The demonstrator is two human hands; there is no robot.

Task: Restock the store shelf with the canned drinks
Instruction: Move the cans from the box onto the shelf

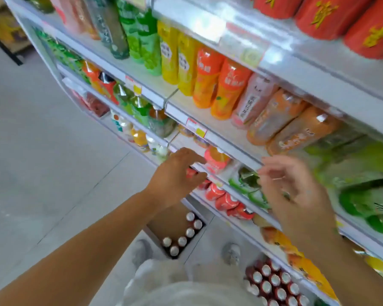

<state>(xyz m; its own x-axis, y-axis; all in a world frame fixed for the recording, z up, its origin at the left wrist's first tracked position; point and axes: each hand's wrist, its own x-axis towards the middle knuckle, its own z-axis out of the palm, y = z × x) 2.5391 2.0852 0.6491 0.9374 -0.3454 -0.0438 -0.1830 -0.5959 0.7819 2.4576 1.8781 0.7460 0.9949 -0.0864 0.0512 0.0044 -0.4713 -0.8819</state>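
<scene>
My left hand (pixel 175 173) reaches to the front edge of a lower shelf (pixel 237 193). Its thumb and fingers curl round a red can (pixel 190 172) that is mostly hidden by the hand. A row of red cans (pixel 224 200) lies on that shelf just right of the hand. My right hand (pixel 294 186) hovers blurred in front of the shelf above, fingers loosely spread and holding nothing. On the floor below stands a cardboard box (pixel 164 224) with several silver-topped cans (pixel 186 235) along one side. A pack of red cans (pixel 274 283) sits at the bottom right.
White store shelves run from top left to bottom right, packed with green, yellow and orange bottles (pixel 208 80). Green bottles (pixel 252 186) stand behind my right hand. Red tins (pixel 332 16) fill the top shelf. Grey tiled floor (pixel 42 162) lies to the left.
</scene>
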